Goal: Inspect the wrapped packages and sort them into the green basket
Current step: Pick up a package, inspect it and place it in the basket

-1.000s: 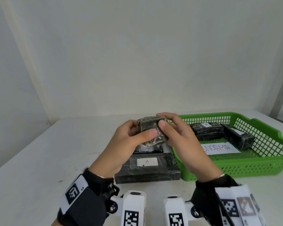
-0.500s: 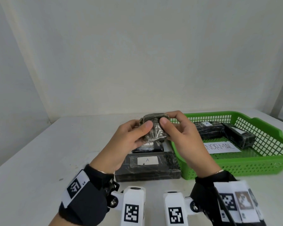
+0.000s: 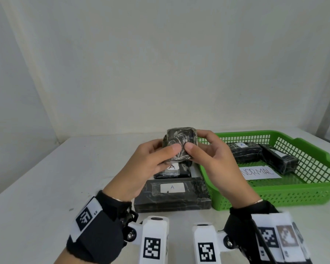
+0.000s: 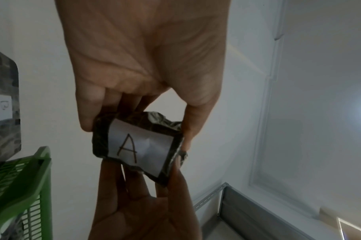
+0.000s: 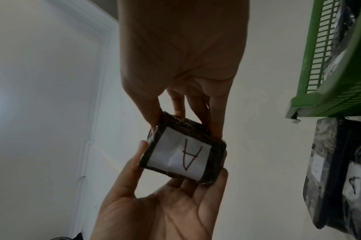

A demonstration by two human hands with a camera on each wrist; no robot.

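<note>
Raised higher and tipped upright since before: small squarish film-wrapped dark package (image 3: 180, 146), white label reading "A" (image 4: 139, 148), pinched between left hand (image 3: 149, 166) and right hand (image 3: 213, 161) above worktop (image 3: 46, 187), beside green mesh basket (image 3: 312, 189)

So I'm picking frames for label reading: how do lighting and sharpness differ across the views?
Head view: evenly lit, the held package sharp, its label hidden, straight edges bowed near the borders. Left wrist view: dim, left hand backlit and soft, the "A" legible. Right wrist view: also dim, right hand shadowed, the "A" upside down.
</note>
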